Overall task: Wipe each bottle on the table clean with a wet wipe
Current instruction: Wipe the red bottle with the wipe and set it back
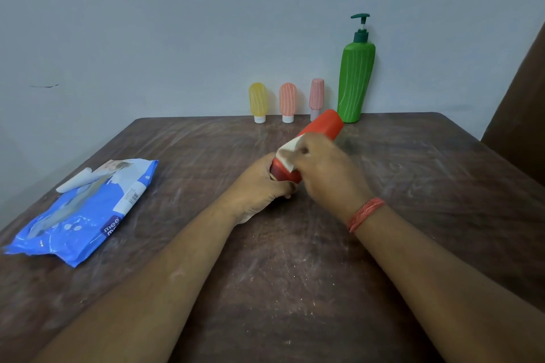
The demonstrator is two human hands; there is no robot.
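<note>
A smooth red bottle tilts over the counter middle, its lower end gripped by the left hand; the right hand pinches a white wet wipe against it. A glossy blue wipes pack reading "mee" lies left. Yellow, orange, pink tubes and a green pump bottle line the wall.

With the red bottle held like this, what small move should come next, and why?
Probably slide the wipe up the red bottle toward its far end. The left hand grips the near end, the right hand presses the wipe around the middle, and the upper part is bare.
</note>
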